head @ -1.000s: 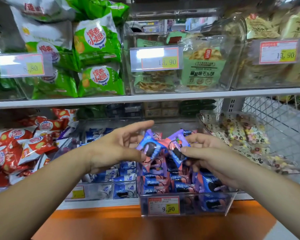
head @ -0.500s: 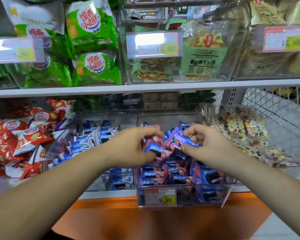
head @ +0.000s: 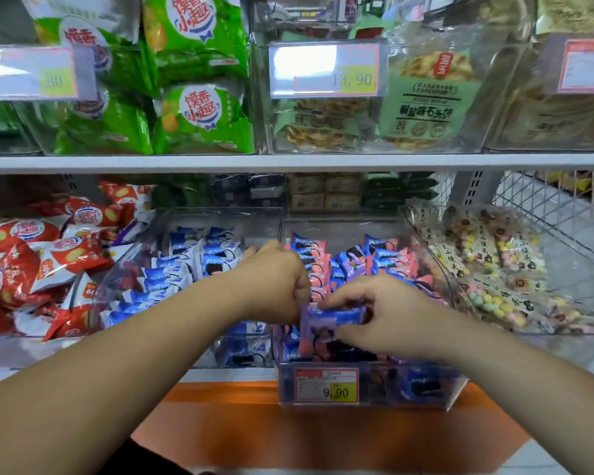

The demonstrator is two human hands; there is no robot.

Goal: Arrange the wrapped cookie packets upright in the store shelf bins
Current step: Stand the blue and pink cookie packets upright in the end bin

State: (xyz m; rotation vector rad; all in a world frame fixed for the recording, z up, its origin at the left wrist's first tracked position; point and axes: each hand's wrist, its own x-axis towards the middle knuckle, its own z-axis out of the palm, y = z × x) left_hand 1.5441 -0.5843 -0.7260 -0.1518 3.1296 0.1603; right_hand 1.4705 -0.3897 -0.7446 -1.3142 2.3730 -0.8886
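Pinching a purple-blue cookie packet (head: 333, 318) crosswise with right hand (head: 384, 318), at its right end, just above the front of the clear bin (head: 426, 392) with the 9.90 price tag (head: 326, 385). Left hand (head: 275, 282) curled at packet's left end; can't tell if gripping. Behind, same bin: pink-blue packets (head: 323, 265) upright in rows. In next bin (head: 216, 216) to the left: blue-white packets (head: 192, 265).

Purple-blue cookie packet (head: 333, 317) flat atop clear bin (head: 426, 389).
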